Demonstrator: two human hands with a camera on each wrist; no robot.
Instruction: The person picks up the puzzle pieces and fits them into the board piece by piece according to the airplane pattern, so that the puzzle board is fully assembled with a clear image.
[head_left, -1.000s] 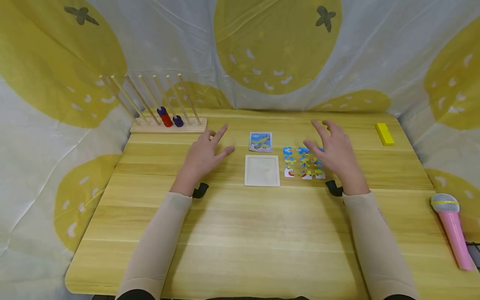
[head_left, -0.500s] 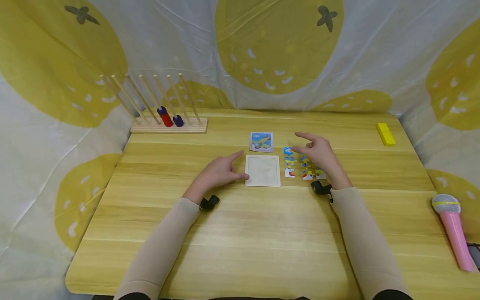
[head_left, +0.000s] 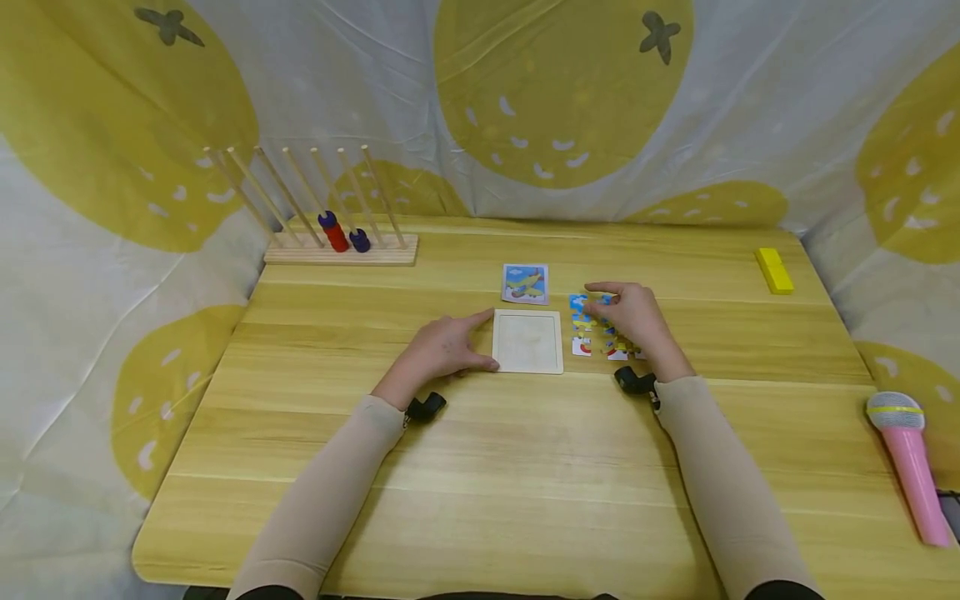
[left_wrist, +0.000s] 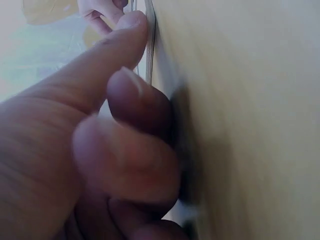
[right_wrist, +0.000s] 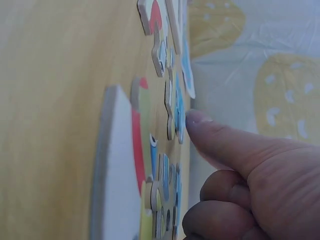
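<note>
My left hand [head_left: 442, 346] lies at the left edge of a square wooden puzzle tray [head_left: 528, 342], index finger and thumb spread to its two left corners. In the left wrist view the thumb [left_wrist: 127, 30] meets the tray's edge while the other fingers curl loosely. My right hand [head_left: 636, 317] hovers low over the loose jigsaw pieces [head_left: 582, 346], index finger stretched out and thumb apart from it. Its thumb tip is right by a blue corner piece [head_left: 577, 302]. The right wrist view shows the thumb [right_wrist: 220, 137] near the blue pieces and the other fingers curled. The hand hides several pieces.
An airplane picture card [head_left: 525, 284] lies behind the tray. At the back left stands a wooden peg rack [head_left: 341, 258] with red and dark blue beads. A yellow block [head_left: 774, 271] lies back right, and a pink toy microphone [head_left: 909, 471] at the right edge.
Both hands have come inward and down. The left has moved right to the tray's left edge; the right has moved left and lower over the jigsaw pieces.
</note>
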